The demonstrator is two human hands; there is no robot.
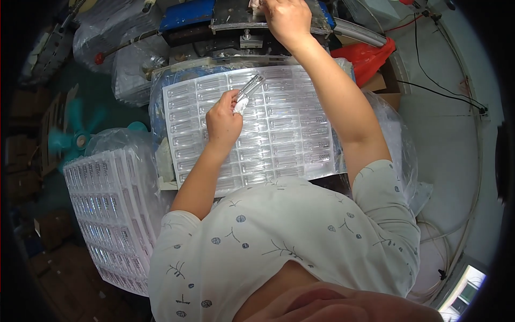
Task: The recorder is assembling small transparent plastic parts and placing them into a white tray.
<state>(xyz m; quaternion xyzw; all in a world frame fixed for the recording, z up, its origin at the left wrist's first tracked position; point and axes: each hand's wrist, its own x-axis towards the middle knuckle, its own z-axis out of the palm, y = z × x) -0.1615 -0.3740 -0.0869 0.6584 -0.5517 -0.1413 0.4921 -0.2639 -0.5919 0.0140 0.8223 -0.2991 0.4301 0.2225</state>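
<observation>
A clear plastic blister sheet (252, 150) with rows of long moulded pockets lies across the blue work surface in front of me. Over its middle, my left hand (222, 121) is closed round a small shiny ridged piece (250, 86), silvery or clear, together with a crumpled white wad (241, 104). My right arm stretches forward over the sheet's right side. At the top edge of the view, my right hand (289, 22) is closed on a crumpled pale rag (256, 5), against the dark metal plate (230, 17) of a machine. Its fingertips are partly cut off by the frame.
At my left stands a stack of similar clear sheets (104, 209), partly in plastic film. A green fan (75, 137) stands behind it. A machine arm with a red knob (100, 58) juts out far left. A red bag (367, 61) hangs at the right.
</observation>
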